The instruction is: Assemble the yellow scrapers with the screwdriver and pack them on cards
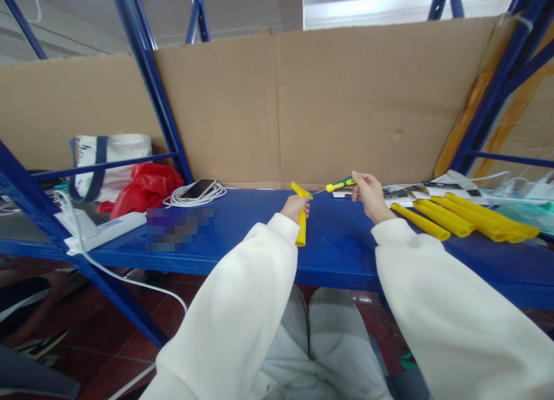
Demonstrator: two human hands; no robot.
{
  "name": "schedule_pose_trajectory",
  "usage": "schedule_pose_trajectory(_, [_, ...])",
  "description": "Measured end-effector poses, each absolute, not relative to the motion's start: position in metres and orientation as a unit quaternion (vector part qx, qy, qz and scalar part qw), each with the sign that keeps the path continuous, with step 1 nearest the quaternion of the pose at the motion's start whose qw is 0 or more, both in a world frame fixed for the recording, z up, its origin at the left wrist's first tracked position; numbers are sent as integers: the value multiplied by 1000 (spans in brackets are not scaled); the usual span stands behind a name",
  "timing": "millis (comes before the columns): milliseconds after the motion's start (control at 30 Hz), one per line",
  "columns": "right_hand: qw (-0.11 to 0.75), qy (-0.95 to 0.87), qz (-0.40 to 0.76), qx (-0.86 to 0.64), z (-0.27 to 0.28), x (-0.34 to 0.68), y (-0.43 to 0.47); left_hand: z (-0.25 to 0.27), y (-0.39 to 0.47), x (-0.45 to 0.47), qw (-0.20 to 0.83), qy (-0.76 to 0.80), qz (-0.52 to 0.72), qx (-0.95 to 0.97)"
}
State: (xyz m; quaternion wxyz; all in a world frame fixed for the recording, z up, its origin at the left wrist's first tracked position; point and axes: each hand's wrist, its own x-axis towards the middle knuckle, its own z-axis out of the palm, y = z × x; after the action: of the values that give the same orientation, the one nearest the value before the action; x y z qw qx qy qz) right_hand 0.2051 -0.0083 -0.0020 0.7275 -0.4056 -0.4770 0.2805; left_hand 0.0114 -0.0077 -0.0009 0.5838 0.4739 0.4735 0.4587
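Observation:
My left hand [296, 207] is closed round a yellow tube-like piece [302, 234]. The piece's lower end hangs below my fist, and a slanted yellow part shows above it. My right hand [369, 193] grips the end of a screwdriver [340, 184] with a green and yellow handle. Its thin shaft points left, and the tip reaches the yellow piece beside my left thumb. Whether the tip sits in a screw is too small to tell. Right of my right hand, several yellow tubes [461, 218] lie side by side on the blue shelf [341, 250].
A cardboard sheet [346, 105] walls off the back between blue posts. At left are a phone [199, 189] on a coiled white cable, a red plastic bag [151, 186], a white cloth bag [130, 146] and a white power strip [110, 230]. Printed papers [452, 183] lie behind the tubes.

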Motion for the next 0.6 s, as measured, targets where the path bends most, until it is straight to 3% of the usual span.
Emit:
schedule_pose_trajectory(367, [694, -532, 346, -339, 1, 205, -12, -1, -6, 11, 575, 484, 457, 475])
schedule_pose_trajectory(600, [720, -503, 302, -371, 0, 204, -11, -1, -7, 11, 580, 484, 457, 469])
